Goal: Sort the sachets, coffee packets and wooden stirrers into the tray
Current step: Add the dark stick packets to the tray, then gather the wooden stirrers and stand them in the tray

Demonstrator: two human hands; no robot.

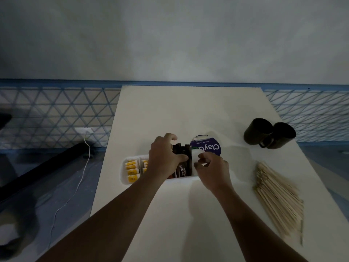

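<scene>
left hand (166, 157) fingers curl round dark coffee packets (182, 154), upright over tray (125, 173) middle compartment | right hand (211, 167) fingers curled at tray's right end, hold cannot tell | yellow sachets (131, 170) in left compartments | wooden stirrers (277, 193) heaped on desk (188, 110), right, well apart from tray

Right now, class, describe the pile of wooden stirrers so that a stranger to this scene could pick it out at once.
Find the white table. On its right side, nearer than the two dark mugs, lies the pile of wooden stirrers, apart from the tray. It alone is a fan of thin, pale sticks lying loose.
</scene>
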